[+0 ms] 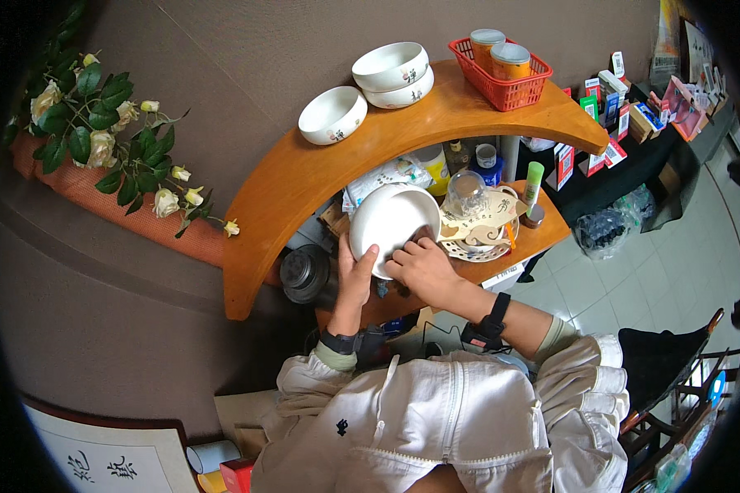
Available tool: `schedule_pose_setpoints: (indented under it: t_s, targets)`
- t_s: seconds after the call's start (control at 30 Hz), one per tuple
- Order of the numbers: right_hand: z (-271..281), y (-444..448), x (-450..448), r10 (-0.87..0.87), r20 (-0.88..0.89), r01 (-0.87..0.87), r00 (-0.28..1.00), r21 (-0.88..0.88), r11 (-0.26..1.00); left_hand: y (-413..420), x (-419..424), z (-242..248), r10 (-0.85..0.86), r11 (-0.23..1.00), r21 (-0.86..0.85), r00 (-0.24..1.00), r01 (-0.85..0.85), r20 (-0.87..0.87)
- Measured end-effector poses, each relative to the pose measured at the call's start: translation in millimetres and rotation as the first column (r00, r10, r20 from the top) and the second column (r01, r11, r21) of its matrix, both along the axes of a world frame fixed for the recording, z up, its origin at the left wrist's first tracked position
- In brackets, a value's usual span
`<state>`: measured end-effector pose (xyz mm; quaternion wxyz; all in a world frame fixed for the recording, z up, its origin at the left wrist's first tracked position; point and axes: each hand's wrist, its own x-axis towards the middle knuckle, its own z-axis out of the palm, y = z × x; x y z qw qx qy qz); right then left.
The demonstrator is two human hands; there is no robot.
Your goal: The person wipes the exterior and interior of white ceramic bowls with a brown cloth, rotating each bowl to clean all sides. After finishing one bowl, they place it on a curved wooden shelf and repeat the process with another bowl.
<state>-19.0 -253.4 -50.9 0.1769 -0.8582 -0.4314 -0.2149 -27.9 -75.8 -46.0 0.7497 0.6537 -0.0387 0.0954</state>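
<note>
My left hand (356, 271) grips the rim and side of a white ceramic bowl (385, 215), which is tilted with its opening towards my right. At the bowl's near right edge is my right hand (420, 265), its fingers curled into the opening; something dark and small shows by the fingertips, too unclear to name. Just right of the bowl, an upturned clear cup (467, 194) and a cream-coloured decorated piece (484, 212) lie over an openwork plate (478, 251) on the lower wooden shelf. Beyond, on the curved wooden shelf, stand a single white bowl (333, 115) and two stacked white bowls (391, 66).
The curved wooden shelf (253, 215) arches around the bowl. It also bears a red plastic basket (499, 80) with orange canisters. A green-capped tube (533, 182) stands at the lower shelf's right. A dark lidded container (305, 274) is at left, near artificial roses (102, 148).
</note>
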Motion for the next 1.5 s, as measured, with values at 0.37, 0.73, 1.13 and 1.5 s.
schedule_pose_setpoints:
  t_s: [0.37, 0.73, 1.13, 1.5]
  targets:
    - [-15.0, -100.5, 47.8, -0.400, 0.209, 0.395, 0.892, 0.070, 0.916, 28.7, -3.0, 8.9, -0.003, 1.000, -0.008, 1.000, 0.003, -0.015]
    - [-19.3, -100.9, 41.8, 0.043, -0.648, 0.581, 0.761, 0.709, 0.400, 30.1, -8.5, 9.0, -0.116, 0.920, -0.386, 0.989, 0.071, -0.094]
    - [43.7, -45.1, 22.4, -0.111, 0.279, 0.127, 0.954, -0.041, 0.991, 8.2, -2.6, 8.8, -0.017, 1.000, -0.001, 1.000, 0.017, 0.019]
    - [11.7, 1.4, 16.0, 0.306, -0.506, -0.101, 0.806, 0.391, 0.915, 3.0, -3.3, -3.3, 0.134, 0.978, 0.148, 0.987, -0.147, 0.094]
